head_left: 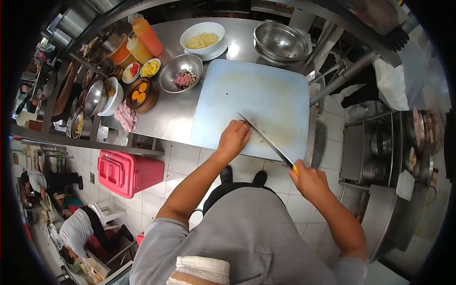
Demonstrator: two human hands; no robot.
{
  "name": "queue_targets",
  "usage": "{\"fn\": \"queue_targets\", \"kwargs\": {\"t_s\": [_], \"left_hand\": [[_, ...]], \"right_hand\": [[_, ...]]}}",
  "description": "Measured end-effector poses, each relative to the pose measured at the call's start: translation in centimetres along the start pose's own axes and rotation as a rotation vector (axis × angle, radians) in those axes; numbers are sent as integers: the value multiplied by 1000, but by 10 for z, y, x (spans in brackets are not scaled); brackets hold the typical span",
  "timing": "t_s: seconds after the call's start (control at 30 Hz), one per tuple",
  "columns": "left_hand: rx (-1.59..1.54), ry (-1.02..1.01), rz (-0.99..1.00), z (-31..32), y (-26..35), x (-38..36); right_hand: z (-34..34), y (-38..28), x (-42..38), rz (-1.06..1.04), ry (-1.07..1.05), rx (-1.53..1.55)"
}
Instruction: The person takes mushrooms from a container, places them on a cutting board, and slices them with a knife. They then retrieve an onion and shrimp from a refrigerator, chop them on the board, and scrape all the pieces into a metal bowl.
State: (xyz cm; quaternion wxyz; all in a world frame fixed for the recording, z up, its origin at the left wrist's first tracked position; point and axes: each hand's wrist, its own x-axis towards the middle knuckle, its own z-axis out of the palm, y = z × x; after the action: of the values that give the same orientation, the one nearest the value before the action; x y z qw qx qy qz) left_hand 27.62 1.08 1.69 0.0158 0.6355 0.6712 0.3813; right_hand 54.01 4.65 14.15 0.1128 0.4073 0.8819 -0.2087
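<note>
My right hand [309,181] is wrapped round the yellow handle of a long kitchen knife [267,140]. The blade slants across the near part of a pale blue cutting board [256,90], its tip pointing up and left. My left hand [234,138] rests at the board's near edge with fingers curled, close beside the blade near the tip. Whatever lies under those fingers is hidden. Small dark scraps lie on the board by the blade. Left of the board stands a metal bowl [166,71] with chopped pink and dark pieces.
Behind the board are a white bowl of noodles [203,34] and a metal colander [281,42]. Squeeze bottles [148,37], small dishes and a pink cloth [125,117] stand leftward. A red lidded bin [128,172] is on the floor. Another person [83,230] bends at lower left.
</note>
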Motion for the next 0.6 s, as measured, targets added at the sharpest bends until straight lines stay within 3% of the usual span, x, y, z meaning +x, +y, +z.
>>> {"fn": "queue_targets", "kwargs": {"t_s": [0.3, 0.6], "left_hand": [[-2, 47, 92, 3, 3, 0], [-11, 42, 80, 0, 0, -1]], "right_hand": [[42, -1, 50, -68, 63, 30], [11, 9, -2, 13, -58, 29]]}}
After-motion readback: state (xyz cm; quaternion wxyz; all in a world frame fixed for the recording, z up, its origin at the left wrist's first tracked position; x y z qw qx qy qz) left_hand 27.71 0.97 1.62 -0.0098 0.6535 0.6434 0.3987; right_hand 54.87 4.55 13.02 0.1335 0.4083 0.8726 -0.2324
